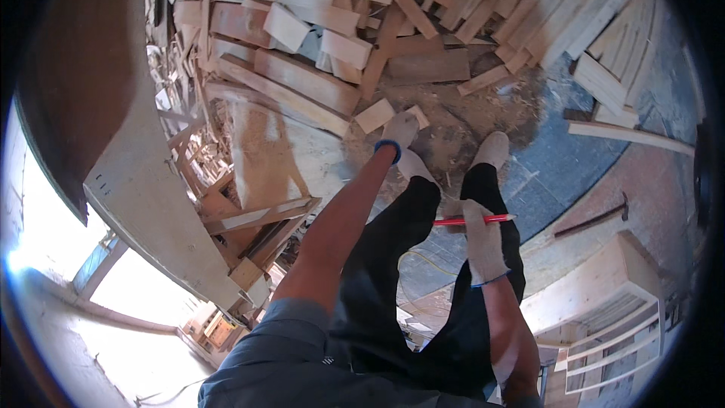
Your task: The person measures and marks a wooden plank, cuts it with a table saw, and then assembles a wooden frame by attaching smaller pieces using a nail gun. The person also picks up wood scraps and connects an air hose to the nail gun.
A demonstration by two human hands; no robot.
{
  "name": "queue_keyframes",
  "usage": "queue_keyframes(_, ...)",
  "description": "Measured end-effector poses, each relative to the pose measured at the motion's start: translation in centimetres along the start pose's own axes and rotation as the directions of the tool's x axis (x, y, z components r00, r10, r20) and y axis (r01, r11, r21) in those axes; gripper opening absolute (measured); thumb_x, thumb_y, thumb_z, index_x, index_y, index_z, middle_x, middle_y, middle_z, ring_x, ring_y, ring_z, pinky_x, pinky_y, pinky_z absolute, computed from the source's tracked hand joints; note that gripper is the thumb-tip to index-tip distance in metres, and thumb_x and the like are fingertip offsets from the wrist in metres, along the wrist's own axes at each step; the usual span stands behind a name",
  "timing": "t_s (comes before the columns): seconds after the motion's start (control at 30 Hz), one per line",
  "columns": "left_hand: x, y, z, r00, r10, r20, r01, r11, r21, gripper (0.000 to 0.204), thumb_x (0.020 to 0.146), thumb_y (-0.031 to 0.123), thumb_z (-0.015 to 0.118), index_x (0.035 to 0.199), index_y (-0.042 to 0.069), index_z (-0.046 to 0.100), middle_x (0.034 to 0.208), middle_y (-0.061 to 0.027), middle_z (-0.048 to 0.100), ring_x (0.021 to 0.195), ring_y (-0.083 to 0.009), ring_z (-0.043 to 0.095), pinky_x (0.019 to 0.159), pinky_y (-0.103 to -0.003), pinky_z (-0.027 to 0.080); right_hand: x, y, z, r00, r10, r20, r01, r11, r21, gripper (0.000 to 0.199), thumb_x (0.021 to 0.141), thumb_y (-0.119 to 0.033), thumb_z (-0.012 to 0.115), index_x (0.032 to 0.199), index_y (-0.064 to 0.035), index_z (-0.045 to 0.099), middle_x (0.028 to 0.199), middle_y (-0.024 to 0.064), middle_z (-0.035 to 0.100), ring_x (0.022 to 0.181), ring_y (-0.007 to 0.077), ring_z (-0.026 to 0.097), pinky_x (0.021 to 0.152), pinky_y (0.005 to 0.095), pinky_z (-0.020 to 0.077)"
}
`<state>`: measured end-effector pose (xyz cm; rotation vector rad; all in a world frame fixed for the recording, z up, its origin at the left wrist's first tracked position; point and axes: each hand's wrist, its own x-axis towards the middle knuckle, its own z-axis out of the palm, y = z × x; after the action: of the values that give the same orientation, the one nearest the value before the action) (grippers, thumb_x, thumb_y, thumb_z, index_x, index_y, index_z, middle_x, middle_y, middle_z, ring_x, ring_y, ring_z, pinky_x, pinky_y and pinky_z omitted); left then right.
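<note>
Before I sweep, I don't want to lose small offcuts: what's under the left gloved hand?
A pale wood block shows left of the left hand, and a small wood piece at its right. Whatever lies directly beneath is covered, so I can't tell.

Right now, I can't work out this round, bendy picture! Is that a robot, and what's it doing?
There's no robot here: it's a person with pale gloves on. A wide camera on their head looks down, which makes straight things look curved. Those dark trousers are their own legs.

The right hand holds a red pencil near the knee. The left hand reaches down by a small wood block; I can't tell whether its fingers grip anything.

Wooden boards are heaped on the floor ahead, with sawdust and scraps around them. At the lower right is a pale wooden frame with slats.
</note>
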<state>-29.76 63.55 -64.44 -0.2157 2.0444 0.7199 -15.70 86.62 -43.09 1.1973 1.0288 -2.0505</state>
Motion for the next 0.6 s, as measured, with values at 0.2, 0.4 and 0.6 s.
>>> queue_keyframes(0.2,5.7,-1.2,-5.9,0.964,-0.005,-0.267,0.070,0.970,0.234,0.035,0.093,0.028,0.055,0.108,0.000,0.069,0.106,-0.0219,0.071,0.102,-0.0355,0.068,0.090,-0.045,0.052,0.6,-1.7,0.3,1.000,-0.023,0.015,0.023,0.999,-0.026,0.050,0.105,-0.043,0.049,0.102,0.0012,0.073,0.089,0.0118,0.073,0.072,0.0181,0.067,0.074,0.0326,0.0546)
queue_keyframes(0.4,5.6,0.1,-11.2,0.965,-0.077,-0.250,0.127,0.974,0.189,0.041,0.093,0.032,0.056,0.121,0.004,0.068,0.121,-0.0243,0.067,0.113,-0.0403,0.063,0.097,-0.046,0.051,1.5,-1.5,1.8,1.000,0.008,0.011,-0.008,1.000,-0.007,0.045,0.105,-0.040,0.050,0.096,-0.0011,0.071,0.089,0.0100,0.072,0.072,0.0161,0.067,0.072,0.0310,0.0542)
queue_keyframes(0.6,4.9,-1.4,-14.0,0.940,-0.055,-0.337,0.145,0.958,0.249,0.035,0.091,0.032,0.056,0.106,0.004,0.072,0.108,-0.0252,0.069,0.104,-0.0433,0.064,0.092,-0.050,0.051,1.5,-1.4,2.4,0.998,-0.045,0.039,0.044,0.999,0.025,0.046,0.104,-0.041,0.051,0.097,-0.0010,0.072,0.090,0.0113,0.073,0.076,0.0175,0.069,0.073,0.0315,0.0568)
